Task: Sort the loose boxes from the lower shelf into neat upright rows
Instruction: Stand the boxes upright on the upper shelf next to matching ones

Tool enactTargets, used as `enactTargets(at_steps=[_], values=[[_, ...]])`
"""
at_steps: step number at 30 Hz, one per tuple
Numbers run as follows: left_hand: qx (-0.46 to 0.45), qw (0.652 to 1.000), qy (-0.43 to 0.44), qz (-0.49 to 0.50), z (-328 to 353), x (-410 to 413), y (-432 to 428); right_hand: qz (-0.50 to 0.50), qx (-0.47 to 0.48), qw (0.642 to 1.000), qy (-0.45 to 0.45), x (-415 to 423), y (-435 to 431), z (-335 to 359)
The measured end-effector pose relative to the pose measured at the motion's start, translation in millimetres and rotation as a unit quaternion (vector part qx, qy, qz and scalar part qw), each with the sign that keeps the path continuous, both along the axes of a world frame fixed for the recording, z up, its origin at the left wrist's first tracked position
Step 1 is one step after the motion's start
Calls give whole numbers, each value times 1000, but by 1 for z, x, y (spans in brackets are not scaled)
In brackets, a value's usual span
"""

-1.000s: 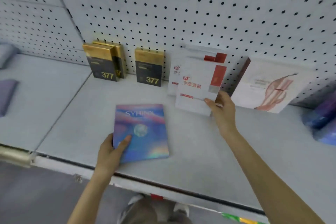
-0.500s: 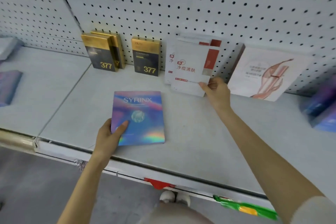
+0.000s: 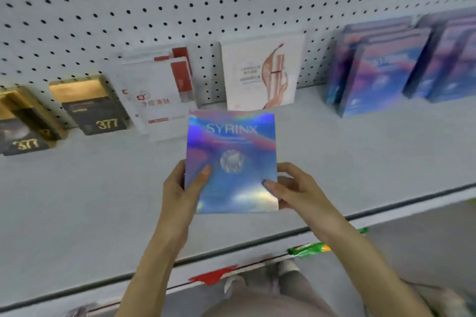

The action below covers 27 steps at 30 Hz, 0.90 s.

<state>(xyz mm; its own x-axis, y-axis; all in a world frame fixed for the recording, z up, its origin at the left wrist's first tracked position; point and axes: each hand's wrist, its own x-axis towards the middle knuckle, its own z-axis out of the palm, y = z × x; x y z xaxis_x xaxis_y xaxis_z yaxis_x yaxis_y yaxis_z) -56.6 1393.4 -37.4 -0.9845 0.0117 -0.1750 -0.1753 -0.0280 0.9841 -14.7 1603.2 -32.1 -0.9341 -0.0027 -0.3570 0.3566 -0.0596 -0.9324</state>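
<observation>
Looking down, my left hand (image 3: 180,188) and right hand (image 3: 293,190) both grip the flat holographic blue-purple SYRINX box (image 3: 231,162) by its lower edges, thumbs on its face, above the grey shelf (image 3: 77,201), in front of the white red-striped boxes (image 3: 164,95).

The holographic box (image 3: 231,162) in your grip read "SYRINX" across its top. Up and left of your grip, the white-and-red box (image 3: 162,95) carried red characters, 净痘清肤. Farther left, the nearer black-and-gold box (image 3: 95,108) and the farther black-and-gold box (image 3: 23,131) each showed "377" in gold.
</observation>
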Motion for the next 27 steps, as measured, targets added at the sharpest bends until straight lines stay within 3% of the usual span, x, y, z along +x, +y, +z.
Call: enactTargets(at_steps=[4,10,19,27], values=[[-67,994,37,-73,2,-3,69,-78,21,995,54,19,63,-6],[-199,970,52,-130,-4,-9,172,-99,89,984,119,32,185,-10],[-242,966,70,-67,-2,-15,366,-95,179,970,130,6,383,-8],[-304,945,83,85,9,-50,378,-44,183,965,183,-77,391,-19]])
